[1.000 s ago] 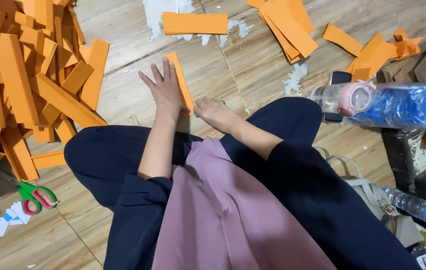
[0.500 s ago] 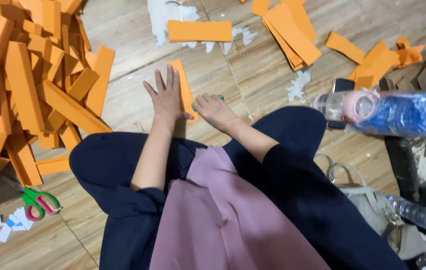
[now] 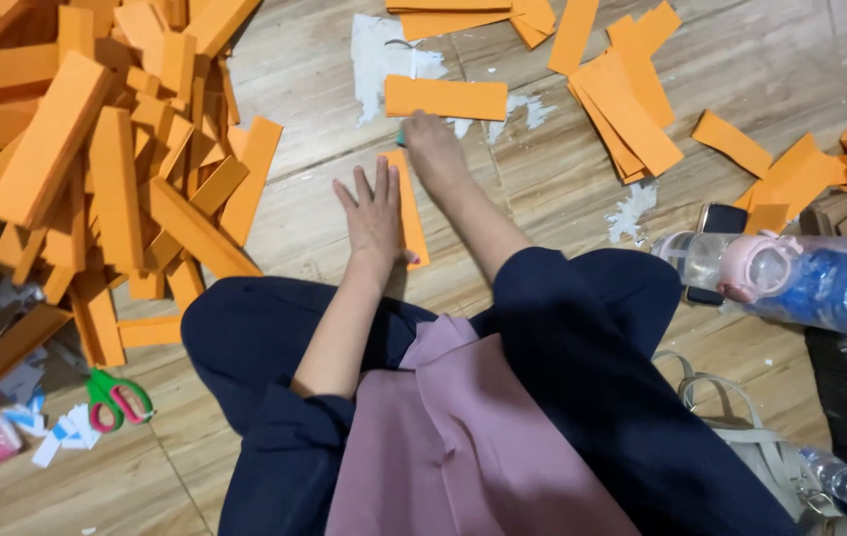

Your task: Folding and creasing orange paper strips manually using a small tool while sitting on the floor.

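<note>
Head view: left hand [image 3: 374,213] flat on orange strip [image 3: 412,220], long axis pointing away.

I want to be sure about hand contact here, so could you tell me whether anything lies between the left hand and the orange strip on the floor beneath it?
Nothing visible does. The left hand lies flat, directly on the orange strip, on the wooden floor.

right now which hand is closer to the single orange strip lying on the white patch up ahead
Right. The right hand sits just below that orange strip, nearly touching its lower edge. The left hand lies flat lower down, pressed on another orange strip nearer the knees.
</note>
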